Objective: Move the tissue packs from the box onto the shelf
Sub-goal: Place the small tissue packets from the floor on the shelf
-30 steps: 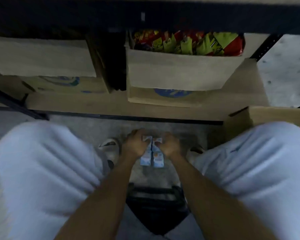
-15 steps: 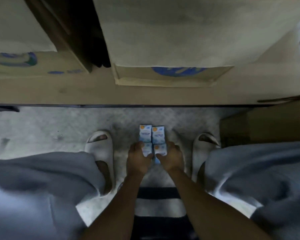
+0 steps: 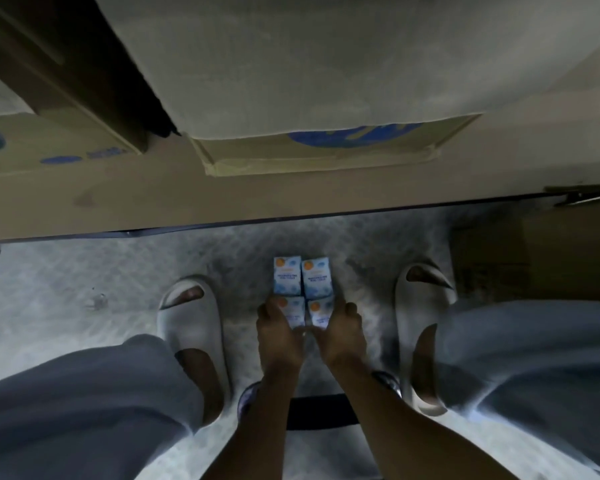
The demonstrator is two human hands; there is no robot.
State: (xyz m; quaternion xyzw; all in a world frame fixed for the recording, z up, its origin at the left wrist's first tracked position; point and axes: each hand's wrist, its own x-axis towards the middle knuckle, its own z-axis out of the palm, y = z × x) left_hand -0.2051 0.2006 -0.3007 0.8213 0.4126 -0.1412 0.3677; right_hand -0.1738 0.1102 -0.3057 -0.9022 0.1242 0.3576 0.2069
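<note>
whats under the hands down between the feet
The left hand and right hand cover the lower ends of the near pair of tissue packs, gripping them from the sides. Their printed tops show; the far pair lies uncovered. The floor beneath the packs is hidden.

Four packs (image 3: 301, 279) sit two-by-two on the floor (image 3: 84, 268). The left hand (image 3: 278, 332) grips the near-left one, the right hand (image 3: 342, 329) the near-right. Slippers (image 3: 191, 320) flank the packs. Beyond the packs runs the shelf (image 3: 222, 199), bearing boxes (image 3: 326, 152).
</note>
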